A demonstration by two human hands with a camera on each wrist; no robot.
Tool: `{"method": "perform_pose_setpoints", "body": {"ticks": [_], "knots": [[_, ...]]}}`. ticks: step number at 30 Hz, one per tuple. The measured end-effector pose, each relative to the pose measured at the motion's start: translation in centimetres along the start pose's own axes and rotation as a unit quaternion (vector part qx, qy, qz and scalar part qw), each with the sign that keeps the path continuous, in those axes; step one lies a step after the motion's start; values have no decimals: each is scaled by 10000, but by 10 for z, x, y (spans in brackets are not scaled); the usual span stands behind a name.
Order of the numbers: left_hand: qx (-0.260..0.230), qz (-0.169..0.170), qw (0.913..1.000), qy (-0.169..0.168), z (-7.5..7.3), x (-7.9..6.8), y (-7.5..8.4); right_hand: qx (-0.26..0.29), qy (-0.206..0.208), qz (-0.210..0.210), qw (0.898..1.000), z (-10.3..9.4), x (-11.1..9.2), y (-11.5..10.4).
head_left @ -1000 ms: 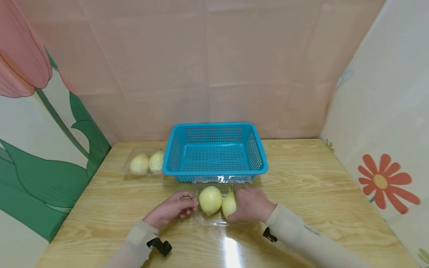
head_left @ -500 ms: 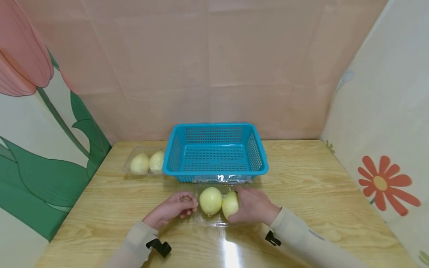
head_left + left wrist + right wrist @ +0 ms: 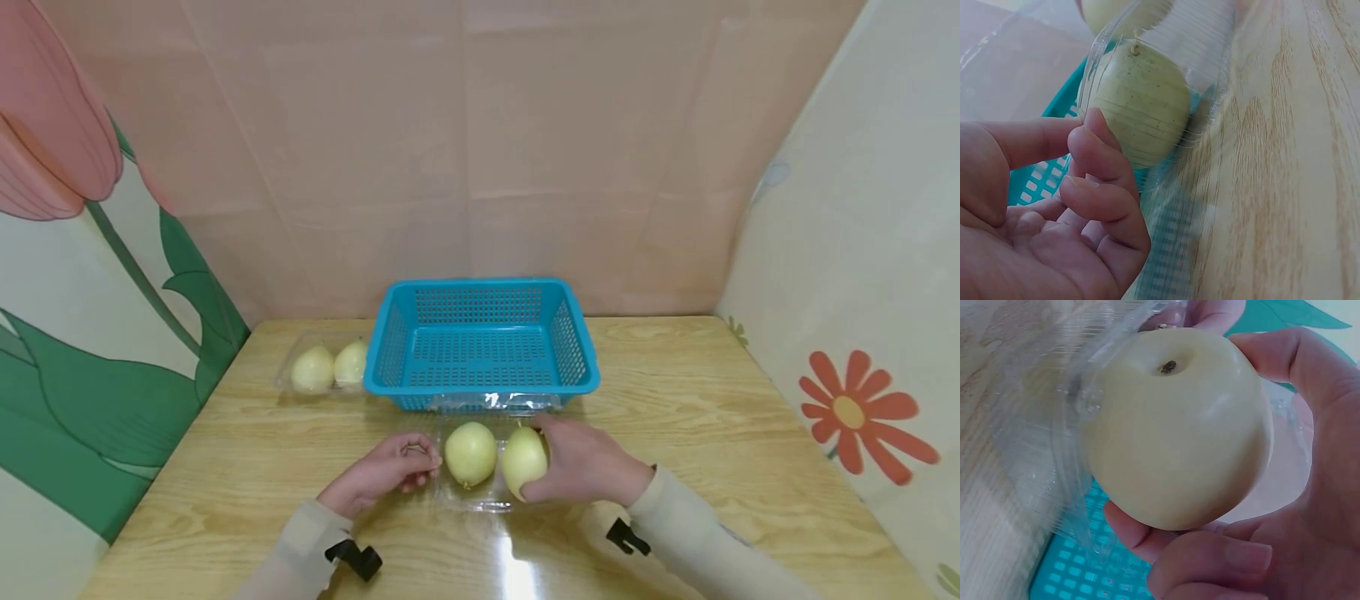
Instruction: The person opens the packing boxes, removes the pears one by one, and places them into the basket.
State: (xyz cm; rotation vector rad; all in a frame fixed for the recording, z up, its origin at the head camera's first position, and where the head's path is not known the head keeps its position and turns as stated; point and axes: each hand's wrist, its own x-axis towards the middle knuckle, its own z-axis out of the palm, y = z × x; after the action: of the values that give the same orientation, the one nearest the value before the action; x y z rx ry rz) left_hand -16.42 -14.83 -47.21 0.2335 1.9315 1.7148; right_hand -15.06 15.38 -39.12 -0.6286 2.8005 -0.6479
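Note:
In front of the basket stands an opened clear plastic fruit box (image 3: 491, 505), its lid folded back towards the basket. My left hand (image 3: 384, 473) pinches the box's left rim between thumb and index finger; the other fingers curl loosely. A pale yellow pear (image 3: 470, 455) lies in the box's left half, seen through the plastic (image 3: 1210, 119) in the left wrist view. My right hand (image 3: 588, 462) grips a second pear (image 3: 523, 461) between thumb and fingers at the box's right half. In the right wrist view this pear (image 3: 1179, 431) fills the grasp, stem-end hollow or base dimple showing.
A blue perforated basket (image 3: 480, 390) stands just behind the box. Further left, another clear box (image 3: 283, 375) holds two pears (image 3: 312, 369), partly beside the basket's left wall. Wood-grain table (image 3: 675, 400) extends on both sides; a pink sheet (image 3: 465, 167) hangs at the back.
My right hand has moved slightly to the right with its pear, which now stands a little apart from the left pear. My left hand stays on the rim.

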Motion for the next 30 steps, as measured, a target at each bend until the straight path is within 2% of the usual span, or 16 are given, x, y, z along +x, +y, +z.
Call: {"method": "perform_pose_setpoints", "body": {"ticks": [13, 30], "knots": [[19, 22, 10000, 15, 0, -1, -1, -57, 8, -188, 9998, -16, -14, 4], [62, -16, 10000, 53, -1, 0, -1, -45, -29, 141, 9999, -29, -24, 17]]}}
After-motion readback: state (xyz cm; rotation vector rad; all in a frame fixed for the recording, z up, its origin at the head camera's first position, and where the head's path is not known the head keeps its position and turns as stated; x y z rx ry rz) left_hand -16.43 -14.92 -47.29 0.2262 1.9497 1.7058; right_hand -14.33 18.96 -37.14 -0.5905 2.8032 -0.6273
